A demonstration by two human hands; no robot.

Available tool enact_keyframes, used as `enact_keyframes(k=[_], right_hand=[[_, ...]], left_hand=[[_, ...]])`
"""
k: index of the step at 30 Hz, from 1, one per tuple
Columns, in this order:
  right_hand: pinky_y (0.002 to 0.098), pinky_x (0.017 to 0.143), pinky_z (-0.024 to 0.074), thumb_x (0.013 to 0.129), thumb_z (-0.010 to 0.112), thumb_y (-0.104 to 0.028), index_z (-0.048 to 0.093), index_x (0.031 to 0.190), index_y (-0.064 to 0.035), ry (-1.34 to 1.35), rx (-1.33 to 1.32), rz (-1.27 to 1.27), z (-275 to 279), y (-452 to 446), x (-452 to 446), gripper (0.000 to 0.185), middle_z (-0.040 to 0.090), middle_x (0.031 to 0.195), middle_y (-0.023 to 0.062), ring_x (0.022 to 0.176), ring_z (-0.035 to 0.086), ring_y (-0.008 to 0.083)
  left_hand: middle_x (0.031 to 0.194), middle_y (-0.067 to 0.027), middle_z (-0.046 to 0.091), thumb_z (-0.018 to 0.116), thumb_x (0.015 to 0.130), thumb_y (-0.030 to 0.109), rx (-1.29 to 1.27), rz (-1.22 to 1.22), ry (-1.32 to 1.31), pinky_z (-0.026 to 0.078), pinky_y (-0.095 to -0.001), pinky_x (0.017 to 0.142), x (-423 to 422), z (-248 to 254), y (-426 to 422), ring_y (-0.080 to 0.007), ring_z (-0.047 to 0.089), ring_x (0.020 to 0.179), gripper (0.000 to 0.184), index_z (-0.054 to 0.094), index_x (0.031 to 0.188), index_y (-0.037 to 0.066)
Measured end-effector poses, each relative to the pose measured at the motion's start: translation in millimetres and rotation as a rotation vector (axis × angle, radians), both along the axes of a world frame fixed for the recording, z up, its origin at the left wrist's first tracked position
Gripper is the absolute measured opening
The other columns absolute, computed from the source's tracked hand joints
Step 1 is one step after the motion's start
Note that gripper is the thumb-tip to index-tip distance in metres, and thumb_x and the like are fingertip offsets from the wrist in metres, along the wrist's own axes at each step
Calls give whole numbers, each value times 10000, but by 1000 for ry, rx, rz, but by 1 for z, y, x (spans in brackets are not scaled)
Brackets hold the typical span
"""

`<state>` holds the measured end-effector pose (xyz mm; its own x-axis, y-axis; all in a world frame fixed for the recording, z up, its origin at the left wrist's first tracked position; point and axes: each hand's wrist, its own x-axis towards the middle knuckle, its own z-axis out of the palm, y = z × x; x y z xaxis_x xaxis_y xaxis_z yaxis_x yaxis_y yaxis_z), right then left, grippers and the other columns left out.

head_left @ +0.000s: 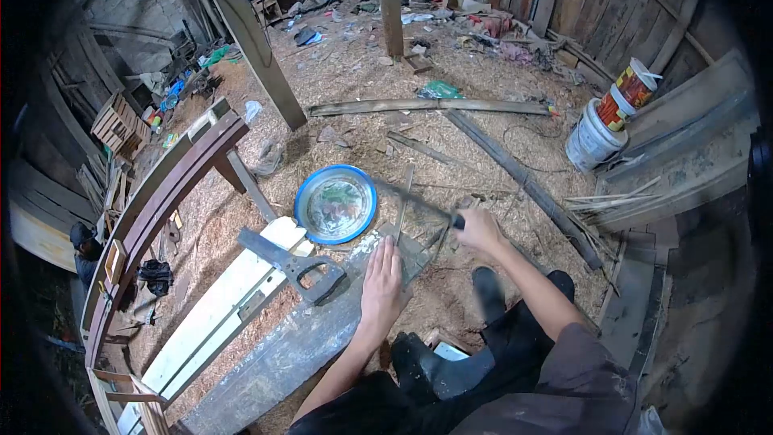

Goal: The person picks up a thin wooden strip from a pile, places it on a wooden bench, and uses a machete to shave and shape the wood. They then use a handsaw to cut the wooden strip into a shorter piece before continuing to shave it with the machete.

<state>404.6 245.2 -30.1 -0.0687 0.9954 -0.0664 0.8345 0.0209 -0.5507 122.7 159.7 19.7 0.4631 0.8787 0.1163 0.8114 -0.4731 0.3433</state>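
Note:
My left hand (382, 280) holds a thin wooden strip (405, 203) near the far end of a worn grey plank (282, 358), its fingers stretched forward along the strip's lower part. The strip points away from me, past the plank's edge. My right hand (478, 231) is closed around the dark handle of a machete (423, 208), whose blade reaches left toward the strip and is smeared by motion. A handsaw (278, 256) with a grey handle lies left of my left hand, across the plank and a pale board. Beyond the plank sits a blue-rimmed round basin (338, 167).
A pale board (217, 314) runs alongside the plank. At left stands a curved wooden frame (153, 217), with a person (84, 250) behind it. Wood shavings cover the floor. A long beam (523, 181) and stacked buckets (597, 141) are at right; a post (258, 48) rises ahead.

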Motion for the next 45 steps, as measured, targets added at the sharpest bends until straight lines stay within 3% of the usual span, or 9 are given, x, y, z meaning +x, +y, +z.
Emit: enact_keyframes(k=[6,12,14,20,24,30,36,40,45], right_hand=[[511,763,606,825,739,-189,750,970,-35,-20,81,-148,-20,0,-13,212,739,820,226,765,742,420],[504,689,602,804,711,-158,753,961,-45,-82,50,191,-1,-45,-4,198,733,793,208,744,744,392],[473,647,606,802,700,-158,750,955,-42,-308,62,126,7,-29,-3,199,719,713,170,717,750,349],[445,703,624,816,716,-174,771,896,-37,28,-97,-298,-3,25,-4,168,758,827,183,771,774,306],[489,760,614,771,732,-169,789,918,-11,-443,2,61,-28,-13,-6,223,767,869,223,814,776,346],[533,766,574,840,755,-285,786,904,-34,-7,-52,-396,-49,-58,-15,260,724,875,290,868,721,469],[501,695,541,912,770,-431,741,902,3,19,31,-450,-8,-76,-2,435,715,801,253,819,708,464],[480,648,537,883,808,-328,733,881,-2,125,218,-361,19,-96,-13,335,698,727,226,728,715,425],[466,635,522,882,811,-304,722,853,-15,153,206,-283,28,-120,-25,305,687,722,205,701,698,416]], left_hand=[[1650,-289,333,919,674,204,64,7,25,287,-475,1288,-1,-12,1,-411,330,1547,942,455,1441,-85],[1663,-278,318,912,685,209,19,26,10,290,-478,1287,2,-6,4,-419,334,1543,946,449,1449,-100],[1657,-287,311,892,720,195,5,8,-10,254,-478,1301,1,-3,0,-415,303,1556,918,438,1462,-96],[1667,-281,306,909,699,226,89,-29,75,270,-482,1293,-2,-15,2,-416,305,1558,941,448,1454,-93],[1670,-275,302,897,703,206,16,-32,53,252,-482,1299,0,-3,2,-404,268,1577,905,462,1442,-80],[1669,-276,303,894,705,198,87,-19,91,264,-481,1296,1,-10,3,-395,269,1580,883,473,1434,-68],[1645,-273,349,834,718,177,49,-17,56,268,-462,1297,1,-6,4,-389,302,1567,852,467,1444,-76],[1590,-268,453,859,829,382,109,30,-148,314,-481,1269,4,-8,7,-384,395,1521,718,555,1326,-38],[1541,-298,491,583,1050,225,116,150,-223,298,-508,1261,1,-5,6,-395,408,1508,389,588,1319,-56]])
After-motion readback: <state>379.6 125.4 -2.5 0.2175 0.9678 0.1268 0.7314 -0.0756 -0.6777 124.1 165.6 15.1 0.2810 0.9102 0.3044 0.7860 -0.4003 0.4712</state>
